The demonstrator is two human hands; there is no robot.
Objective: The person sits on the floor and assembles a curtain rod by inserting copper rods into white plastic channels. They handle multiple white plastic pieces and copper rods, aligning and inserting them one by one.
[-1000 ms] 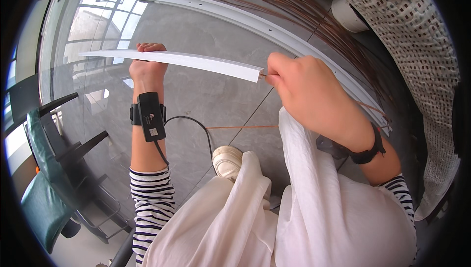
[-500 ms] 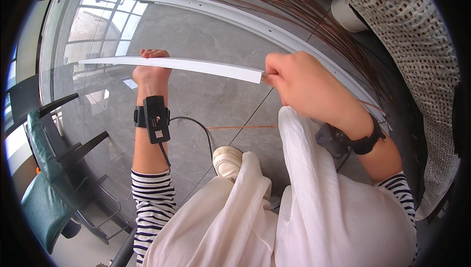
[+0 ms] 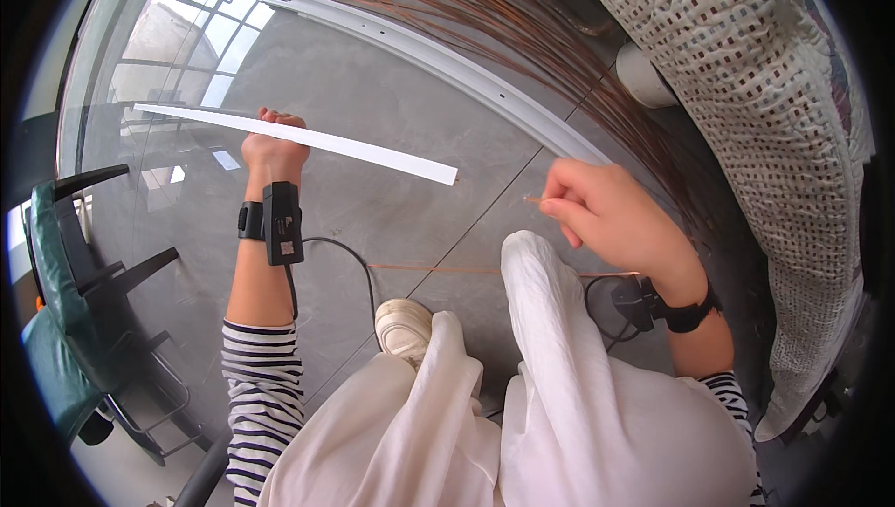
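Note:
My left hand (image 3: 272, 148) grips a long flat white strip (image 3: 373, 153) near its middle and holds it level above the grey floor. My right hand (image 3: 611, 218) is off the strip, about a hand's width right of its free end. Its fingertips pinch a thin copper-coloured strand (image 3: 531, 198), of which only a short tip shows. Both wrists wear black bands with a small device and cable. My knees in white trousers (image 3: 559, 367) sit below the hands.
A bundle of copper-coloured rods (image 3: 485, 4) and a long curved white rail (image 3: 447, 60) lie on the floor ahead. One loose copper strand (image 3: 419, 269) lies near my white shoe (image 3: 406, 325). A white woven panel (image 3: 746, 88) stands right; green chairs (image 3: 75, 255) stand left.
My right hand has let go of the strip's right end and moved right and down. The left hand has lowered slightly, still holding the strip.

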